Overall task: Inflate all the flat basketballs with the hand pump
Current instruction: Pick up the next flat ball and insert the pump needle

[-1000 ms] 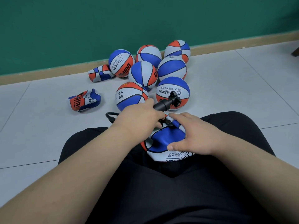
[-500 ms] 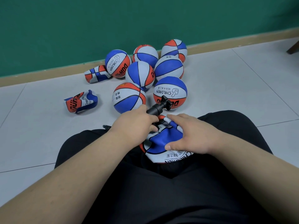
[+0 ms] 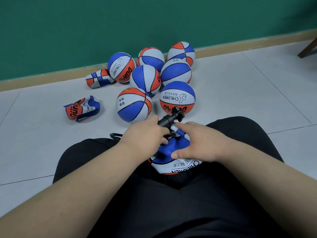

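1. Basketball (image 3: 168, 166) in work lies flat and folded in the person's lap, between the thighs. The right hand (image 3: 200, 143) lies spread over it, fingers nearly straight, pressing it down rather than gripping it. On soft cloth it could slide or refold under a push.
2. The left hand (image 3: 142, 133) is curled tight round the barrel of the hand pump (image 3: 167, 121), which slants up and away. Both hands cover the valve, so I cannot tell whether the needle is seated. If the barrel tips sideways, the needle may bend or pop out and the air would be lost.
3. The hose (image 3: 114, 134) loops out on the floor beside the left wrist. A tight loop there could kink and choke the flow.
4. The pump's handle points at the nearest inflated ball (image 3: 177, 98), which is close. A long pull would likely knock it and set it rolling.
5. Two crumpled balls wait on the floor. One (image 3: 82, 108) lies in the open. The other (image 3: 98, 79) is tucked by the wall against the round ones and is easy to overlook.
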